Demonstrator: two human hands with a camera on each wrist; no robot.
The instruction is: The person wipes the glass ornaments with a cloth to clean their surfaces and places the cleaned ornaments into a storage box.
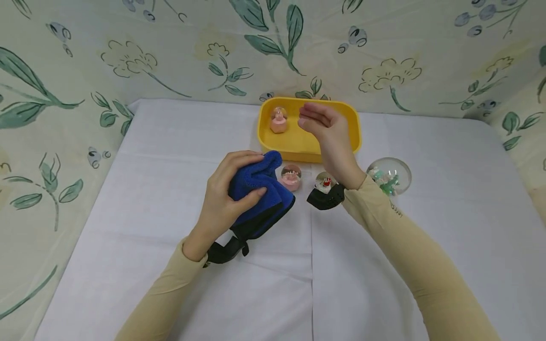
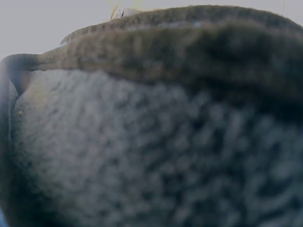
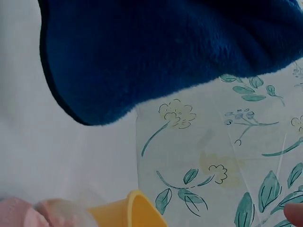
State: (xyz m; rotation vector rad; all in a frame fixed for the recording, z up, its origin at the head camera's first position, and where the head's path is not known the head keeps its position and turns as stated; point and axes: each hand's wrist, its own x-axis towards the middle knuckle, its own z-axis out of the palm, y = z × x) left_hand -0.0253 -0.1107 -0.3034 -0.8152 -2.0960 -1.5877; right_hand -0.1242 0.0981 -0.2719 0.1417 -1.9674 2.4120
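Note:
A blue plush cloth (image 1: 260, 189) with black edging is bunched in my left hand (image 1: 226, 189), its fingers and thumb gripping it left of centre. In the left wrist view, the cloth (image 2: 118, 142) fills most of the picture. My right hand (image 1: 330, 132) hovers over the yellow tray (image 1: 290, 155), fingers held together and pointing left, nothing seen in them. Inside that tray, at its left end, stands a small pink snow globe (image 1: 278, 121). Another pink snow globe (image 1: 291, 177) sits in front of the tray, beside the cloth.
A small snow globe with a red-and-white figure (image 1: 325, 182) stands near my right wrist, partly covered by the black wrist strap (image 1: 326, 198). Right of my forearm is a larger clear globe (image 1: 394, 173) with green shapes. Flower-patterned fabric (image 1: 170, 47) rises behind the white-covered table (image 1: 162, 213).

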